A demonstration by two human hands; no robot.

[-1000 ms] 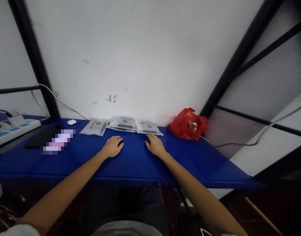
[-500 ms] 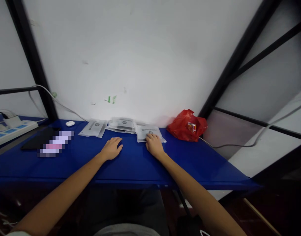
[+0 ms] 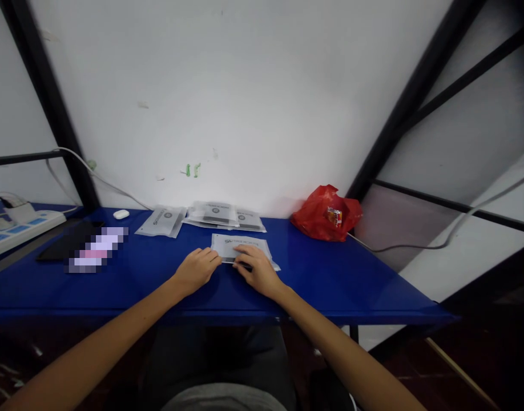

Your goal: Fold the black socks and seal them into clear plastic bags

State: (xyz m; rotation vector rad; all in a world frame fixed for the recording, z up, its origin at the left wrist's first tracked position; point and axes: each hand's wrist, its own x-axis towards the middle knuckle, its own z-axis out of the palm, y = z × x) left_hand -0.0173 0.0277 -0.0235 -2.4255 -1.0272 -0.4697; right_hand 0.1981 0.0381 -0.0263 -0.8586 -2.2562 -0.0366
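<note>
A frosted plastic zip bag [image 3: 240, 242] with dark lettering lies on the blue table in front of me. My left hand [image 3: 197, 269] is closed at the bag's near left corner, its fingertips pinching the edge. Over the bag's near right part is my right hand [image 3: 258, 270], fingers curved and apart, touching the top with its fingertips. Something dark shows inside the bag along its near edge, partly hidden by the fingers. Behind it, a pile of similar bags [image 3: 213, 213] lies against the wall, with another single bag [image 3: 162, 221] to its left.
At the right back sits a crumpled red plastic bag [image 3: 317, 214] with a small wrapper in it. On the left are a white earbud case [image 3: 121, 214], a dark tablet-like slab [image 3: 67, 242], a blurred-out item [image 3: 99, 251] and a power strip [image 3: 26, 231]. Black metal posts flank the table.
The bag under my right hand has come away from the pile, toward me and left. My left hand has moved right and closed on its corner.
</note>
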